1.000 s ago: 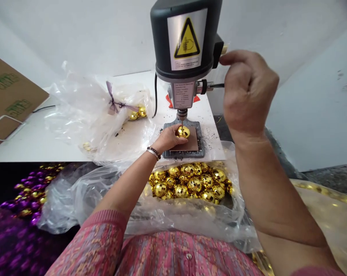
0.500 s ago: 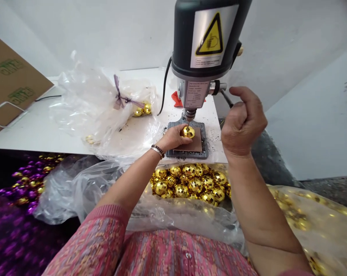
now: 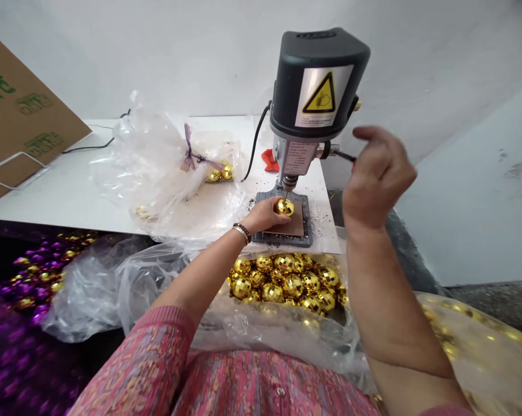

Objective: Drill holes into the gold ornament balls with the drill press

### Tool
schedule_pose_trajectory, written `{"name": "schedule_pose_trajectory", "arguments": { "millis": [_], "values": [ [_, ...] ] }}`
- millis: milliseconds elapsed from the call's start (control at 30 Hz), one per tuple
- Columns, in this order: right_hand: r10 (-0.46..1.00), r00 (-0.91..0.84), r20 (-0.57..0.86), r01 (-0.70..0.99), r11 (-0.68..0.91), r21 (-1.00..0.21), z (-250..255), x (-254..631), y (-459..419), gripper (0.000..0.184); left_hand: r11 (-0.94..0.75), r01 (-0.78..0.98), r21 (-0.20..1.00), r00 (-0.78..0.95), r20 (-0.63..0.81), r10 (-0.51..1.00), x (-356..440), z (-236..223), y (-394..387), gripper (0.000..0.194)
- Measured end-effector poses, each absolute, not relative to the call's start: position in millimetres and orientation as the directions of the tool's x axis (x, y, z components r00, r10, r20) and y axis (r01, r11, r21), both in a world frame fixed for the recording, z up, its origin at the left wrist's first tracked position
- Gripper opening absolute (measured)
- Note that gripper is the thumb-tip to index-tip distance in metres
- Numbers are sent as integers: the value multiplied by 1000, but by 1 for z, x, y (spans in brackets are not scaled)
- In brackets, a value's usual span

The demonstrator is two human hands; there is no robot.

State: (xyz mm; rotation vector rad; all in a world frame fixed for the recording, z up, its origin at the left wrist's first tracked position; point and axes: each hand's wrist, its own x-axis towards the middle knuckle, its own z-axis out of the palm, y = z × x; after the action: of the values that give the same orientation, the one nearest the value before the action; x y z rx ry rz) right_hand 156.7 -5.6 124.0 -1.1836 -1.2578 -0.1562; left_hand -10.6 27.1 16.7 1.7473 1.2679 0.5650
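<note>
A shiny gold ball [image 3: 286, 207] is held in the left hand [image 3: 267, 215], pinched between the thumb and fingers at its side, above the brown board [image 3: 296, 226] on the metal base [image 3: 282, 240] of a small drill [image 3: 317, 81]. The thin drill bit [image 3: 286, 195] is seen at the top of the ball; whether the surface has been entered cannot be told. The end of the lever [image 3: 345, 155] is held in the curled fingers of the right hand [image 3: 380, 179], with the forefinger pointed outward, though the firmness of that grip is hidden. The step in hand is judged to be the working of the ball under the bit, with the ball steadied by one hand and the lever managed by the other. For any further stroke of the lever, the ball would need to be kept upright and centred, as its round, slick-looking faces could let it roll or let the bit wander. The left fingertips, placed close to the bit, would need to be kept well out of its line, and the lever moved smoothly. Dark crumbs [image 3: 319, 218] are scattered beside the base, and many more gold balls [image 3: 293, 284] are heaped in clear plastic [image 3: 248, 323] below the table edge [image 3: 325, 248].
</note>
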Motion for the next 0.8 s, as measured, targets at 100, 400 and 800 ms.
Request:
{"name": "schedule_pose_trajectory", "arguments": {
  "millis": [100, 400, 800],
  "values": [
    [667, 449, 595, 582, 287, -761, 176, 157, 10, 32, -78, 508, 858, 362, -131, 923, -13, 23, 21, 48],
    [731, 483, 482, 435, 277, -857, 191, 162, 28, 29, -280, 644, 712, 650, -316, 691, -83, 62, -38, 84],
    [718, 674, 174, 381, -135, -915, 220, 145, 16, 24, 336, 567, 753, -687, 207, 696, -330, 134, 14, 92]
  ]
}}
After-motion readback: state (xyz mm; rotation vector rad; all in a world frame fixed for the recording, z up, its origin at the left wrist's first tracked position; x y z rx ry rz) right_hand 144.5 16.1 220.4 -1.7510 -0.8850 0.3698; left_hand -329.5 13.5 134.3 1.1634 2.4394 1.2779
